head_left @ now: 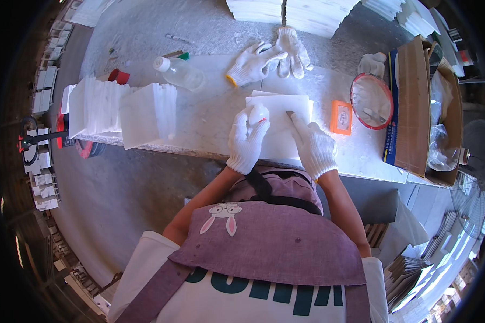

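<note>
- Panel (278, 129), white, flat and square-cornered, lay on the bench (213, 126) at twelve o'clock from the person's body, between the two gloved hands, with other white flat pieces showing past its edges.
- Its far edge ran roughly from nine to three o'clock; the hands covered part of its outline, so which side was longer could not be told.
- From the left hand (246, 139) the panel lay toward three o'clock, and from the right hand (315, 145) toward ten; both hands were at its sides, neither clearly nearer.
- The left fingers were curled together around a rounded white object (259, 113) with a red mark near it, held above the panel's left part.
- The right forefinger pointed toward eleven o'clock over the panel, with a small dark tip (290, 113) at its end; whether the other right fingers were closed on something could not be told.
- An orange box (341, 118) sat at one o'clock from the right hand, near it, and loose white gloves (257, 62) lay at twelve, beyond the panel.
</note>
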Demonstrator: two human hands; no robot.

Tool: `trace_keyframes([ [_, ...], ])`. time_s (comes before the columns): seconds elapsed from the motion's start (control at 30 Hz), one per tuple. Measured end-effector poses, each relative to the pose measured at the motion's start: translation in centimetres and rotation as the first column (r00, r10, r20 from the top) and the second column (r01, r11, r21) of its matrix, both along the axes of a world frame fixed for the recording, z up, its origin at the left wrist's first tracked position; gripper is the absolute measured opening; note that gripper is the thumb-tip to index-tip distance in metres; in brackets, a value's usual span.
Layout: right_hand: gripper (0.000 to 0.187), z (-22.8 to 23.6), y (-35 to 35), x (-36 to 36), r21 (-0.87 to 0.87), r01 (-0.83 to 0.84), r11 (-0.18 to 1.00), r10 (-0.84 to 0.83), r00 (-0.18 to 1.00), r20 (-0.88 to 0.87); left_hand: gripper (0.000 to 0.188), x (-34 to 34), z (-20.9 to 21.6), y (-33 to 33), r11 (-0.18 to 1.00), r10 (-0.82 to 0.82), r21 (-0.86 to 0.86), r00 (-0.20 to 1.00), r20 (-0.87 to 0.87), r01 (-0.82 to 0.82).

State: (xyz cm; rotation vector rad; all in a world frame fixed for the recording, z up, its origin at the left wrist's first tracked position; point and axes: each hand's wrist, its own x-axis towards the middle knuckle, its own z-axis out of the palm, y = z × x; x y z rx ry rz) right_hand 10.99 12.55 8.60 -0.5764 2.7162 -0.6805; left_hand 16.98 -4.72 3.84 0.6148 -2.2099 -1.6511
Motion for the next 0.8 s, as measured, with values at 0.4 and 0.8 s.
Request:
trace_keyframes([
  [0.4,0.043,-2.6,2.4,4.9,-0.348,0.09,0.933,-0.035,0.986,0.16,0.039,-0.8,1.5,-4.8,0.731,-0.185,-0.664,0.982,0.026,0.155],
  [0.8,0.04,-2.0,2.5,4.8,-0.338,0.127,0.932,-0.073,0.983,0.167,0.04,-1.9,1.8,-4.1,0.299,-0.182,-0.94,0.977,0.11,0.162],
])
